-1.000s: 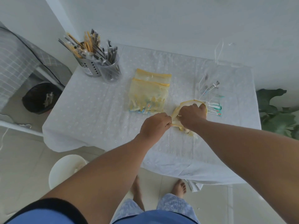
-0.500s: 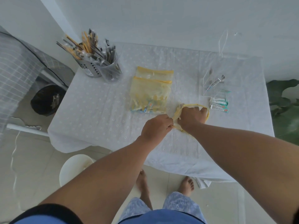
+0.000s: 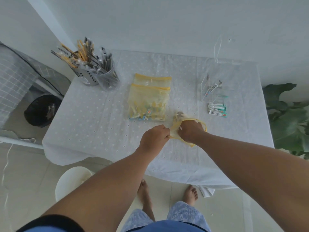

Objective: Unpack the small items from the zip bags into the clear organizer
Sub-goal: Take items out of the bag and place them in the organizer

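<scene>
1. Head view: The small yellow translucent zip bag (image 3: 187, 122) lies near the front edge of the white eyelet-cloth table (image 3: 100, 118), in front of and to the left of the clear acrylic organizer (image 3: 211, 91), its yellow-trimmed mouth spread open.
2. The left hand (image 3: 154, 137) is fisted, its fingers curled and pinching the bag's left rim.
3. The right hand (image 3: 189, 130) is pushed into the bag's mouth; its fingers are hidden by the plastic, so I cannot tell whether they have gripped any of the small items inside.
4. The relation that counts: the organizer stands behind and to the right of the right hand, well apart from it, so the right hand is the nearer one for carrying items over, while the left hand looks best used as the anchor on the bag.
5. A few white-and-teal sachets (image 3: 217, 110) lie just in front of the organizer, and some slender packets stand inside it.
6. Two more filled yellow zip bags (image 3: 148, 99) lie stacked to the left of the organizer, apparently not yet emptied.
</scene>
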`<action>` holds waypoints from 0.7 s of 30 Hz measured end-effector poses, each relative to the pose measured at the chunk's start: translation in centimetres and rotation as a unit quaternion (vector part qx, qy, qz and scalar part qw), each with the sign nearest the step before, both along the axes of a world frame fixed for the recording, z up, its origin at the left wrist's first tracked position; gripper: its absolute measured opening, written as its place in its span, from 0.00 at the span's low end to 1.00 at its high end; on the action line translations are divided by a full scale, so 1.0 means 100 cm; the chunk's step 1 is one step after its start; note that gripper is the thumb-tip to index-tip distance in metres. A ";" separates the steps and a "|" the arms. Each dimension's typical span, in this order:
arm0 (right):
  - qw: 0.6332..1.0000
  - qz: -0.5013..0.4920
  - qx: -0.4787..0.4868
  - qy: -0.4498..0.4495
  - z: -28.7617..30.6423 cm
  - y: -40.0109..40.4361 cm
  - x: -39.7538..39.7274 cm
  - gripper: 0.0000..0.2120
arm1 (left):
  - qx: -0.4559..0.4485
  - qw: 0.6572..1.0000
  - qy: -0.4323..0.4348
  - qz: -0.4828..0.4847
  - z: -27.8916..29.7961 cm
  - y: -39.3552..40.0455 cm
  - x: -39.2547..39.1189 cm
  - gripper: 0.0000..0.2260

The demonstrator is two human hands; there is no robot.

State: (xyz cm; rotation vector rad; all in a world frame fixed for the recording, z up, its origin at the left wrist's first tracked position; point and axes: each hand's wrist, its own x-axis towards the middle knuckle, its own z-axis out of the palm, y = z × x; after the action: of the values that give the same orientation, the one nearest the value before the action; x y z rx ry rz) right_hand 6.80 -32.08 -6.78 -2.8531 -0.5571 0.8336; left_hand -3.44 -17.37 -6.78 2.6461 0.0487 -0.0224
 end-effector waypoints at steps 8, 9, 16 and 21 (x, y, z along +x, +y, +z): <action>0.976 0.194 0.054 -0.085 0.028 -0.014 -0.011 0.09 | -0.038 0.996 0.026 0.077 0.007 0.000 -0.002 0.05; 0.973 0.202 0.054 -0.095 0.029 -0.015 -0.012 0.11 | -0.040 0.995 0.028 0.086 0.007 -0.002 0.000 0.05; 0.973 0.130 0.172 -0.080 0.046 -0.021 -0.003 0.07 | -0.039 0.991 0.051 0.118 0.007 0.000 0.006 0.05; 0.966 0.058 0.243 -0.057 0.054 -0.037 -0.002 0.18 | -0.041 0.992 0.057 0.106 0.008 -0.004 0.007 0.06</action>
State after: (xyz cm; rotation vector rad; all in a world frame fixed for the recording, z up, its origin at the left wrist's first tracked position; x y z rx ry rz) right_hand 6.58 -35.75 -1.33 -2.4413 -0.8201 0.4626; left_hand -2.77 -17.77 -5.97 2.5415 0.3586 -0.1021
